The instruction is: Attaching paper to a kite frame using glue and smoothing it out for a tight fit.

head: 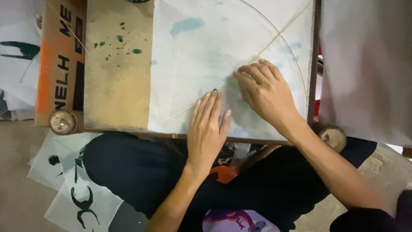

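2 hands press flat on 1 white paper sheet (201, 56) lying on the wooden counter (113, 86): left hand (207, 126) fingers spread, right hand (267, 92) knuckles bent, seemingly pinning 1 of 2 thin sticks (274, 41); neither grip clamps anything

A paper sheet (206, 56) lay on the right part of a low wooden board (116, 90), with thin sticks (274, 38) crossing on it. The left hand (208, 124) rested flat on the sheet's near edge; the right hand (266, 92) lay just beside it, further back and to the right. A cardboard box (60, 60) stood left of the board. Printed sheets (73, 184) lay on the floor, near left.
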